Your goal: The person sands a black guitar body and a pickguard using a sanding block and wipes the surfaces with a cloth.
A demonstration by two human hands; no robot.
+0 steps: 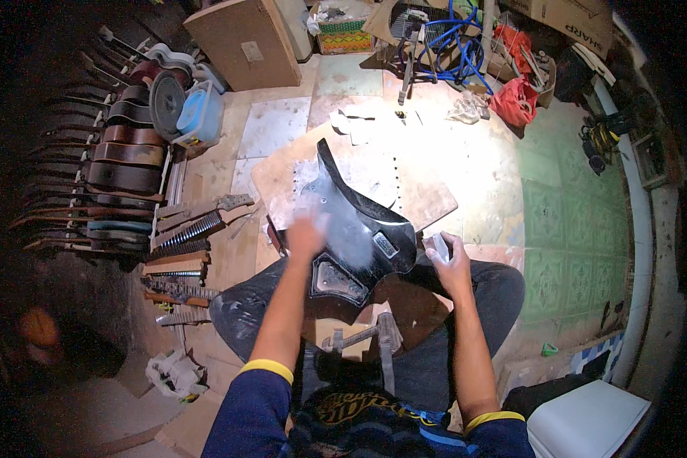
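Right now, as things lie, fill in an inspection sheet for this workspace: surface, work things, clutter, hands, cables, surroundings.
Surface: tan board on the tiled floor, partly covered by the work.
Work things: black shaped panel, greyed and dusty-looking across its middle; small pale block to its right.
Clutter: red bag at upper right; crumpled whitish plastic at lower left.
Hands: left hand over the panel, blurred, contents unclear; right hand grips the block.
Cables: blue coiled line near the red bag; hose or cable, cannot tell.
Surroundings: row of guitars at left; green patterned tiles at right.
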